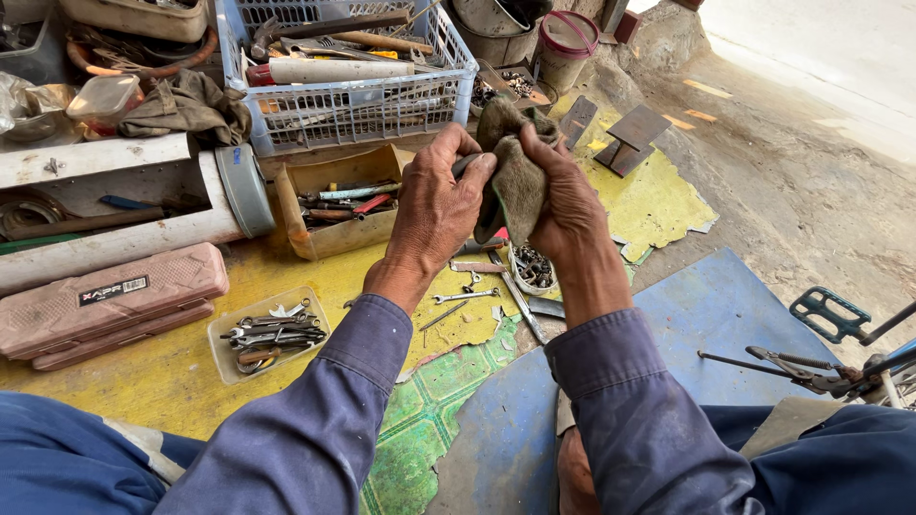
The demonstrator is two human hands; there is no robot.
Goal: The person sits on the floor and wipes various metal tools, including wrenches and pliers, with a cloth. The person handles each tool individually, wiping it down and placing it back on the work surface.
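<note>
Both my hands are raised over the floor and closed around a dirty olive-grey rag (515, 176). My left hand (434, 205) grips the rag's left side, and a dark narrow part, perhaps a tool end, shows between its fingers and the cloth. My right hand (563, 200) wraps the rag from the right. What lies inside the rag is hidden. Below my hands, small spanners (465, 296) and a small round dish of nuts (531, 269) lie on the yellow floor sheet.
A white plastic basket (353, 110) of tools stands behind my hands. A cardboard box of tools (339, 234), a clear tray of spanners (267, 336) and a pink tool case (110, 298) sit to the left. A bicycle pedal (828, 313) and pliers (797, 367) are at the right.
</note>
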